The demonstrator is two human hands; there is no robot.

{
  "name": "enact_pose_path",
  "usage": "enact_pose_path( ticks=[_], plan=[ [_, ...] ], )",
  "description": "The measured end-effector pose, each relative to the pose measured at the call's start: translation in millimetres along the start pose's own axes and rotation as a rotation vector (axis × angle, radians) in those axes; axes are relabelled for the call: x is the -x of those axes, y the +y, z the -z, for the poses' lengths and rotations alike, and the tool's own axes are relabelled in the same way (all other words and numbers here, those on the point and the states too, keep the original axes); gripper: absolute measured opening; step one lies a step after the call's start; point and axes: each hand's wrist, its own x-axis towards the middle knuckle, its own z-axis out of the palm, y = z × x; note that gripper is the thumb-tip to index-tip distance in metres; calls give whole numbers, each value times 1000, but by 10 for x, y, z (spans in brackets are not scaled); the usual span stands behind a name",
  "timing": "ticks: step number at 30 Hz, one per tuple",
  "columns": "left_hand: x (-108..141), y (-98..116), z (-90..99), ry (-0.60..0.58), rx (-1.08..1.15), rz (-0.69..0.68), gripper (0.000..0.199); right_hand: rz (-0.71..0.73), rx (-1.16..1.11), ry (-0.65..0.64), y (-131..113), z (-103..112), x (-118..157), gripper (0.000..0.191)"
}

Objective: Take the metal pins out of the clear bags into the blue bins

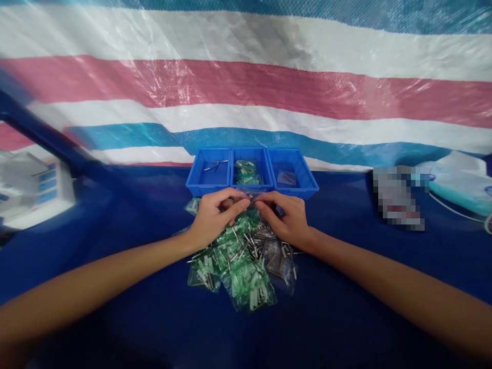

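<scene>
As we pinch the small clear bag (251,195) at frame centre, it lies between the fingertips of our left hand (220,214) and right hand (283,215), just above the pile of bags (244,264).

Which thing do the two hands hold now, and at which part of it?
A small clear plastic bag, pinched at its left side by the left hand and right side by the right hand.
</scene>
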Motion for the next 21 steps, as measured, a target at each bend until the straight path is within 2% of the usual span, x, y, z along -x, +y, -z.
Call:
enact_pose_path(
  ticks=[6, 14, 16, 18, 21],
  plan=[
    [-3, -4, -6, -7, 12, -16, 12, 6, -3, -20, -1, 13, -4, 9],
    [-8, 40, -21, -19, 33, -12, 11, -61, -45, 0, 20, 2, 37, 21],
    [-5, 51, -23, -19, 37, -13, 13, -71, -60, 34, 26, -10, 40, 29],
    [-4, 54, -21, -22, 37, -10, 15, -48, -71, 55, 30, -18, 33, 37],
    [-3, 48, -19, -29, 47, -8, 15, 23, -45, 41, 32, -17, 13, 30]
  ],
)
